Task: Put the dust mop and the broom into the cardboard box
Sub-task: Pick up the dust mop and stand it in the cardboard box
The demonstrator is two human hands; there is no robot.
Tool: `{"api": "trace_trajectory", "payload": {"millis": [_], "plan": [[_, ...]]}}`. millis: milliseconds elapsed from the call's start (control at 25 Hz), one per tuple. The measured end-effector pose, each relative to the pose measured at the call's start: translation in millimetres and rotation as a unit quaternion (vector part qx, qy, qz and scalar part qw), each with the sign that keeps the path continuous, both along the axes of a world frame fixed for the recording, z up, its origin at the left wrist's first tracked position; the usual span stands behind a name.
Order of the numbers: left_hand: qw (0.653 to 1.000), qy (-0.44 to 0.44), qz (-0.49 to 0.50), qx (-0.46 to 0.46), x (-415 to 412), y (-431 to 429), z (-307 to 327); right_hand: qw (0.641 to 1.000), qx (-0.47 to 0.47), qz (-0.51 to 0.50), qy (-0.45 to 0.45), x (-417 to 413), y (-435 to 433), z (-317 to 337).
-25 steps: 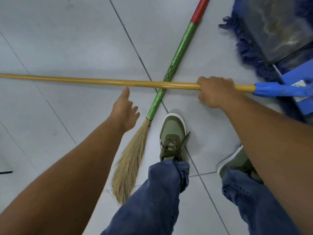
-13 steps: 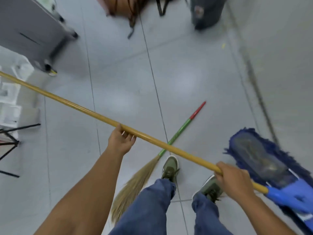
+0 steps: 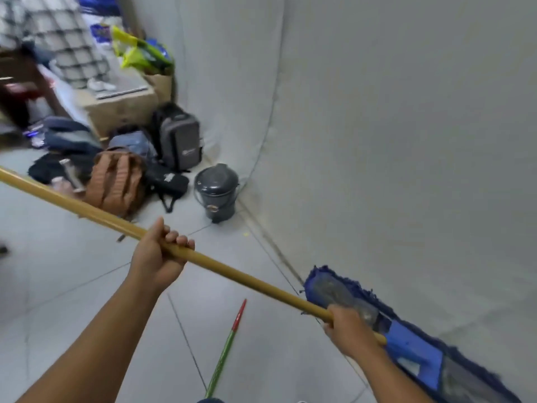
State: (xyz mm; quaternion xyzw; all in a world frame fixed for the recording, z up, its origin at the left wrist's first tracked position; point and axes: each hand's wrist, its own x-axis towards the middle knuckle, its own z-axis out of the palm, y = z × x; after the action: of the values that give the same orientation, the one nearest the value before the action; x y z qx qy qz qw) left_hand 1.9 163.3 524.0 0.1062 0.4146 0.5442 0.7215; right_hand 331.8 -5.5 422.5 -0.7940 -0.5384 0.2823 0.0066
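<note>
Head view: left hand (image 3: 155,257) grip closed on dust mop (image 3: 412,341) pole mid-length, right hand (image 3: 347,330) grip closed on pole just beside blue head. Mop held off floor (image 3: 72,286), slanting from upper left to lower right. Broom (image 3: 228,344) lies on floor below pole. Cardboard box (image 3: 122,110) far left by backpacks (image 3: 119,181), bin (image 3: 216,191) near wall.

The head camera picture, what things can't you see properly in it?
- Broom: only the red tip and green handle show; the bottom edge cuts off the bristles.
- Dust mop: the pole's far end runs off the left edge, and the right hand covers part of the blue head.
- Cardboard box: far off and blurred; whether it is open cannot be told.
- Left hand: wraps the pole, hiding that stretch.
</note>
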Motion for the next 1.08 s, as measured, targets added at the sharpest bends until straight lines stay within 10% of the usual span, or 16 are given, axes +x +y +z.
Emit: {"api": "trace_trajectory", "payload": {"millis": [520,1080], "plan": [[0.949,-0.062,-0.309,0.021,145,-42,43,0.947,-0.005,-0.315,-0.057,-8,-195,32],[0.781,-0.064,-0.606,0.139,271,-383,85,0.846,-0.011,-0.533,0.029,-48,-549,-11]]}}
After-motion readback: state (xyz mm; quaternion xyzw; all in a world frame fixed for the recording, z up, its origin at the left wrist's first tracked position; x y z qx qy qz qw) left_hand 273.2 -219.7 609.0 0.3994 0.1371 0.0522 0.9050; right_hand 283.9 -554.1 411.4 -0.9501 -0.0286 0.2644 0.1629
